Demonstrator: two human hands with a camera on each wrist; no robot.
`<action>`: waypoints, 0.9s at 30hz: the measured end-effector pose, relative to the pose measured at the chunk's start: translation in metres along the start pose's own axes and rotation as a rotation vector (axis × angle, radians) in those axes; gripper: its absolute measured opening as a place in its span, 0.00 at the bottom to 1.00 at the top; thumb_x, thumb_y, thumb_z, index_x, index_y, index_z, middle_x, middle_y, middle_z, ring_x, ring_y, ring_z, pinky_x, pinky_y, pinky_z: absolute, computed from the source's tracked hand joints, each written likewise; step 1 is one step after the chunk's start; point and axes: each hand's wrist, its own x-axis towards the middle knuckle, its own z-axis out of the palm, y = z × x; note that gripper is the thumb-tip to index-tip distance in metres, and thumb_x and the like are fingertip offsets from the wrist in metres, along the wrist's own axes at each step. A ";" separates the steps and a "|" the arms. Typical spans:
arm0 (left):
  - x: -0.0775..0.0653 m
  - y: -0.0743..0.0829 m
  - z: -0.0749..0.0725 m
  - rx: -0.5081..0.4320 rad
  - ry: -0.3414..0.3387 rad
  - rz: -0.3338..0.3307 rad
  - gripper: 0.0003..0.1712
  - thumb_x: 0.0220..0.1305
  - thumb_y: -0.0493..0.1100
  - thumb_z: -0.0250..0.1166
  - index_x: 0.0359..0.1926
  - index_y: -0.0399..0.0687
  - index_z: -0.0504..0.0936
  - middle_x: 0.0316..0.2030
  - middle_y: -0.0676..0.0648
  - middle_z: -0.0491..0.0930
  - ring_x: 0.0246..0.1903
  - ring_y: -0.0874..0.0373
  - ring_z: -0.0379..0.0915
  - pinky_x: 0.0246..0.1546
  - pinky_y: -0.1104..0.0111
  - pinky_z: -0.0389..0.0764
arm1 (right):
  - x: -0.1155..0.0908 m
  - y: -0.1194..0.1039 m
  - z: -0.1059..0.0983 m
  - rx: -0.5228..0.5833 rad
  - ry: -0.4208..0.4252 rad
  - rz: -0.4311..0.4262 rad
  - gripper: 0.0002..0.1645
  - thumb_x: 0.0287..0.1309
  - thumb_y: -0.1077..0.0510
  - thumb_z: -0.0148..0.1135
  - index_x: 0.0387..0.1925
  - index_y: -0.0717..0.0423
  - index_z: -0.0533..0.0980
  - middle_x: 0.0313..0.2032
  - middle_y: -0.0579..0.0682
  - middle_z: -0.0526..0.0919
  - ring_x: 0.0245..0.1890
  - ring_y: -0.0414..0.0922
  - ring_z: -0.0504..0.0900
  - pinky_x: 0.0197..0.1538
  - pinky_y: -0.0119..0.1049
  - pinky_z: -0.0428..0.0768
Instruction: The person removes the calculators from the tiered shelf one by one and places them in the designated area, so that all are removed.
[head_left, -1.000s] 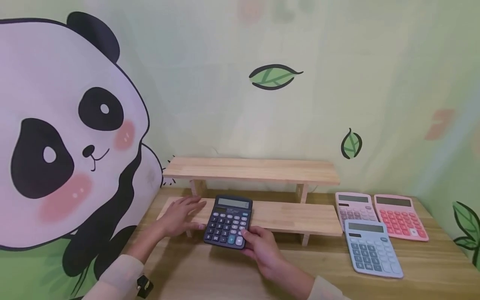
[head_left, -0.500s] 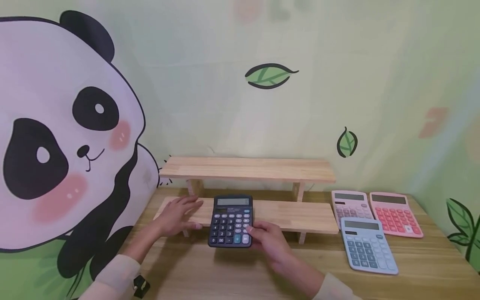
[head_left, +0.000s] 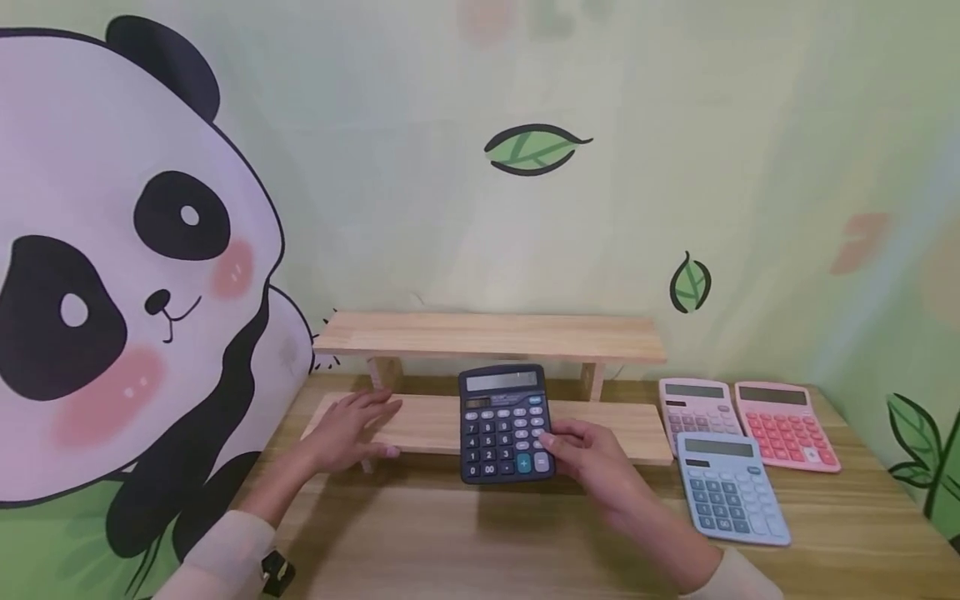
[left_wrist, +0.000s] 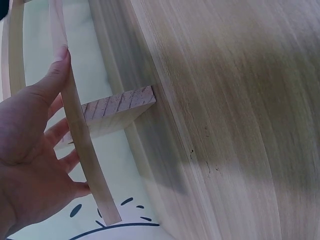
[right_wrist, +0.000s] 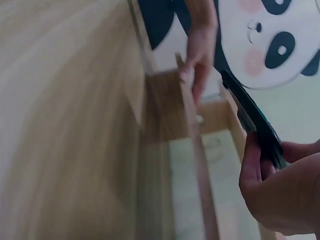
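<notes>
My right hand point(head_left: 600, 468) grips a dark navy calculator point(head_left: 504, 427) by its right edge, thumb on the key side and fingers behind. The calculator is raised in front of the lower wooden shelf point(head_left: 637, 432), screen end up, keys facing the head camera. In the right wrist view the calculator point(right_wrist: 257, 120) appears edge-on and tilted, between thumb and fingers. My left hand point(head_left: 348, 435) rests on the left end of the lower shelf, fingers spread. The left wrist view shows its thumb at the shelf board's point(left_wrist: 92, 160) edge, and the other fingers partly hidden behind the board.
A higher wooden shelf point(head_left: 487, 335) stands behind the lower one. At the right of the wooden table point(head_left: 420, 542) lie a light pink calculator point(head_left: 701, 408), a coral-pink calculator point(head_left: 787, 427) and a light blue calculator point(head_left: 733, 487). Behind is a wall point(head_left: 360, 208) with panda and leaf drawings.
My right hand has carried the navy calculator rightward and slightly up, turning it more upright. My left hand has stayed on the shelf's left end. The head view has shifted slightly.
</notes>
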 end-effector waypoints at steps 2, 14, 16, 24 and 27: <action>0.001 -0.001 0.001 -0.010 -0.009 -0.006 0.50 0.62 0.68 0.72 0.77 0.45 0.72 0.78 0.33 0.63 0.74 0.24 0.55 0.71 0.27 0.53 | -0.004 -0.009 -0.013 -0.028 0.001 0.000 0.24 0.75 0.58 0.64 0.65 0.68 0.75 0.55 0.57 0.88 0.50 0.45 0.87 0.54 0.37 0.86; 0.001 0.006 -0.002 -0.005 -0.013 -0.007 0.50 0.62 0.68 0.73 0.75 0.44 0.74 0.77 0.32 0.64 0.74 0.23 0.55 0.69 0.24 0.54 | -0.030 -0.044 -0.096 -0.127 0.039 -0.021 0.36 0.77 0.52 0.63 0.73 0.71 0.65 0.55 0.50 0.87 0.52 0.40 0.87 0.58 0.33 0.84; 0.001 0.007 -0.002 0.000 -0.021 -0.022 0.49 0.62 0.66 0.74 0.76 0.45 0.73 0.77 0.33 0.64 0.74 0.24 0.55 0.70 0.26 0.54 | -0.035 -0.046 -0.112 -0.155 0.046 -0.027 0.38 0.77 0.52 0.63 0.74 0.72 0.62 0.56 0.49 0.86 0.52 0.39 0.86 0.58 0.32 0.84; 0.002 0.005 -0.003 0.035 -0.023 -0.047 0.47 0.64 0.63 0.74 0.76 0.45 0.72 0.77 0.35 0.65 0.75 0.26 0.55 0.71 0.28 0.56 | -0.054 -0.046 -0.182 -0.242 0.074 -0.108 0.31 0.80 0.57 0.58 0.71 0.75 0.63 0.49 0.39 0.88 0.48 0.36 0.87 0.51 0.28 0.85; 0.002 0.005 -0.003 0.029 -0.022 -0.046 0.47 0.64 0.63 0.74 0.76 0.45 0.72 0.77 0.34 0.65 0.75 0.26 0.55 0.71 0.27 0.55 | -0.061 -0.047 -0.206 -0.248 0.094 -0.121 0.25 0.80 0.57 0.57 0.67 0.70 0.67 0.46 0.36 0.88 0.46 0.36 0.88 0.49 0.28 0.86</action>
